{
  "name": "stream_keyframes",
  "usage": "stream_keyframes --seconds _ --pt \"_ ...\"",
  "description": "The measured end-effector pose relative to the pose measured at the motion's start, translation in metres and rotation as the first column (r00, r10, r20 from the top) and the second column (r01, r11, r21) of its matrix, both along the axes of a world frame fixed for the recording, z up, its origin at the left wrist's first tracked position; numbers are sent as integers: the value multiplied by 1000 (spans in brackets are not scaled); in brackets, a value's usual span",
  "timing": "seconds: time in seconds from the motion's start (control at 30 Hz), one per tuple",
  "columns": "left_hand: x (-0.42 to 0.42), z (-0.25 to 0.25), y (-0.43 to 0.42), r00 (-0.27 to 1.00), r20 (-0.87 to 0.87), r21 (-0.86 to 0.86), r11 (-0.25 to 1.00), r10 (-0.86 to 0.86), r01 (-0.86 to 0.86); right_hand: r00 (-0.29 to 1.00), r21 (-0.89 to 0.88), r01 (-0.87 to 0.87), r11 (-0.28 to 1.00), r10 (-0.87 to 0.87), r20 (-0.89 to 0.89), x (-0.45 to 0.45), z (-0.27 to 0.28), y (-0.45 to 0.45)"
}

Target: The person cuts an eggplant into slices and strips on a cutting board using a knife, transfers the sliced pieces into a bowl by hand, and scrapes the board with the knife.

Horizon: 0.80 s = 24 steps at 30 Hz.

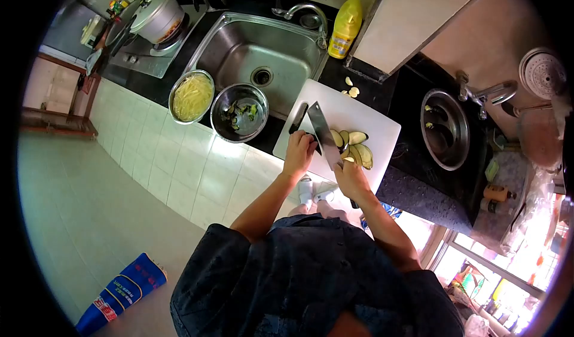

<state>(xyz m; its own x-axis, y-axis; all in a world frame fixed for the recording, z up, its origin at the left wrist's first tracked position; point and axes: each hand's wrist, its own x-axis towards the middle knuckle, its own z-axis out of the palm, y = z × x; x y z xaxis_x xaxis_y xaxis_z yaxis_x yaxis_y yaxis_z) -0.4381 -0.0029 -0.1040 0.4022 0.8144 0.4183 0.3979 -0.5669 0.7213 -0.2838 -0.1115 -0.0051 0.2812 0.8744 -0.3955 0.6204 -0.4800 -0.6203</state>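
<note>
On a dark kitchen counter (412, 190), white cutting board (382, 132), steel sink (239, 44), tiled floor (78, 199)

Head-high view, seemingly steeply downward

Kitchen, looks like a home one. I see a steel sink (263, 50) with faucet (306, 7) set in a dark counter (371, 80), a lidded pot (156, 17) on a stove (143, 59), a white cutting board (382, 130) with sliced vegetable (359, 151), tiled floor (179, 175).
</note>
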Motion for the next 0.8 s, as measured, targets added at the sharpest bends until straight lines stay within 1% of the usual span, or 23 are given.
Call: stream_keyframes --seconds 0.07,0.17,0.27,0.37,0.47,0.57,0.6,0.63,0.7,0.8 --pt "0 -2 1 1000 20 -18 1000 17 -17 1000 109 15 994 -13 -19 2 8 -8" --pt "2 -4 0 999 25 -22 999 31 -31 997 37 -40 999 42 -68 8 0 -18" --pt "1 -4 1 999 25 -32 999 28 -27 996 -34 -3 999 0 -84 6 22 -20" --pt "2 -4 1 999 36 -32 999 26 -25 998 -78 -12 997 7 -58 6 9 -22" --pt "2 -4 -3 999 25 -52 998 27 -26 999 -58 -50 997 49 -22 -1 -14 15" --pt "0 -7 -2 1000 4 -36 999 12 -12 999 -57 -11 998 8 -50 -3 4 20" --pt "1 -8 2 1000 3 -22 1000 13 -13 996 -127 -41 991 30 -87 3 3 8" --pt "3 -5 7 1000 22 -6 1000 20 -20 996 -94 -91 991 90 -16 6 1 -5" --pt "3 -4 1 999 47 -9 1000 25 -24 998 -109 -51 993 48 -39 8 -3 -16" --pt "0 0 -5 999 36 -30 999 -9 10 995 -188 -15 982 -4 -100 -3 -18 19"
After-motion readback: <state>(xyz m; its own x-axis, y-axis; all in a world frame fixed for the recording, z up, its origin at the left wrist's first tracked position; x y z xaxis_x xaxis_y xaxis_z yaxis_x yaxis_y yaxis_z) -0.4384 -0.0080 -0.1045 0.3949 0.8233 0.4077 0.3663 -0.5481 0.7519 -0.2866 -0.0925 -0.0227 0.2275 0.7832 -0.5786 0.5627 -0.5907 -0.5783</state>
